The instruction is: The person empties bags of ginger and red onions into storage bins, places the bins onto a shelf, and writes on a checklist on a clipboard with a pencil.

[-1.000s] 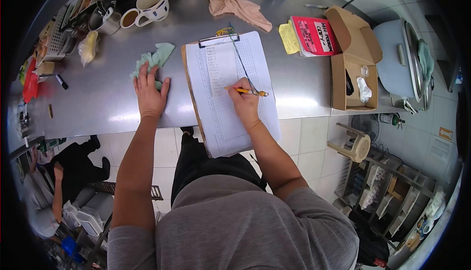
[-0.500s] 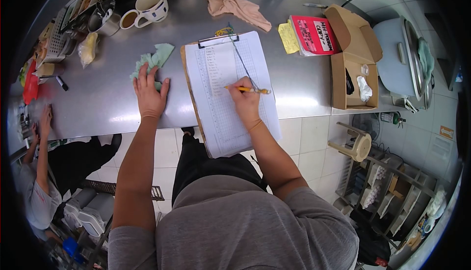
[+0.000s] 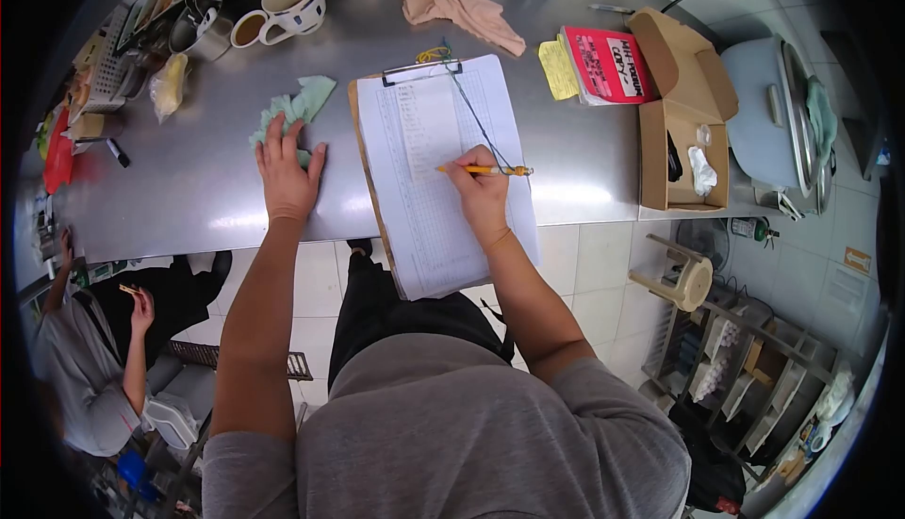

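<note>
A yellow pencil (image 3: 495, 171) is pinched in my right hand (image 3: 484, 194), its tip on the narrow list sheet (image 3: 429, 128). That sheet lies over gridded paper (image 3: 490, 236) on a clipboard (image 3: 370, 156), whose near end sticks out past the counter edge. A string runs from the clip (image 3: 421, 72) towards the pencil. My left hand (image 3: 288, 175) rests with fingers spread on a crumpled green cloth (image 3: 306, 104), left of the clipboard. The handwriting is too small to read.
Mugs (image 3: 294, 5) and a metal pot (image 3: 203, 36) stand at the back left. A pink cloth (image 3: 460, 12), a red booklet (image 3: 608, 65) and an open cardboard box (image 3: 683, 132) lie farther right. Another person (image 3: 99, 368) is at the far left; a stool (image 3: 688, 279) stands below right.
My right hand and the pencil have shifted slightly right across the sheet. My left hand stays on the cloth. The other person has drawn one hand back from the counter, holding something small.
</note>
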Demonstrator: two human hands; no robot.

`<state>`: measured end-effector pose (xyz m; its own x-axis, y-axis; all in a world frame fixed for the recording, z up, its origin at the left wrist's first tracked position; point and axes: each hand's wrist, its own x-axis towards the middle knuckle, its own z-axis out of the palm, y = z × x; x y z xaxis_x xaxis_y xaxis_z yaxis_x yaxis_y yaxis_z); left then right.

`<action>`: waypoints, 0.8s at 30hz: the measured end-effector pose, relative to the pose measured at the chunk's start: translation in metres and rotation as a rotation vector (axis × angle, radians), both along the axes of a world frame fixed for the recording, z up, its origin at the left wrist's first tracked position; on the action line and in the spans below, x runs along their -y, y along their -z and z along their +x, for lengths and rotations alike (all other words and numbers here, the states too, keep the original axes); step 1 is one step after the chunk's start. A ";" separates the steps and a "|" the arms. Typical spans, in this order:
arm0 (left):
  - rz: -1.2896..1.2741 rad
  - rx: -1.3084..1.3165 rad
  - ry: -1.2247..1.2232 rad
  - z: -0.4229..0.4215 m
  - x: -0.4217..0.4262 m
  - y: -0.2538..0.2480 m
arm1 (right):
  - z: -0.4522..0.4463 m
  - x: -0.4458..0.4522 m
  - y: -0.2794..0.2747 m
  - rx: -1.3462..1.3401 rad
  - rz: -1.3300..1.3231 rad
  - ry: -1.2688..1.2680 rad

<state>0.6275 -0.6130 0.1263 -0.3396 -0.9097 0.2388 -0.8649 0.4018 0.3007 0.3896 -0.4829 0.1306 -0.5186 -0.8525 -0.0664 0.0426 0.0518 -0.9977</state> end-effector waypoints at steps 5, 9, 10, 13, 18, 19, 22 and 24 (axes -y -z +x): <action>0.002 0.010 0.001 0.000 0.000 -0.002 | 0.001 0.003 0.007 -0.091 -0.006 -0.055; -0.001 0.014 0.005 0.000 0.001 -0.001 | -0.002 0.002 0.011 -0.080 -0.036 -0.081; -0.001 0.014 0.004 0.001 0.002 -0.001 | -0.002 0.003 0.012 -0.081 -0.040 -0.078; 0.007 0.013 0.003 -0.001 0.000 0.000 | -0.003 0.002 0.014 -0.107 -0.030 -0.073; 0.007 0.018 -0.001 -0.001 0.000 -0.002 | -0.003 0.001 0.010 -0.096 -0.031 -0.074; 0.008 0.018 0.001 -0.001 0.000 -0.002 | -0.003 0.000 0.010 -0.096 -0.030 -0.065; 0.006 0.018 0.001 0.000 0.001 -0.001 | -0.004 0.001 0.009 -0.097 -0.033 -0.063; 0.007 0.017 0.001 0.000 0.001 0.000 | -0.003 0.001 0.009 -0.099 -0.036 -0.087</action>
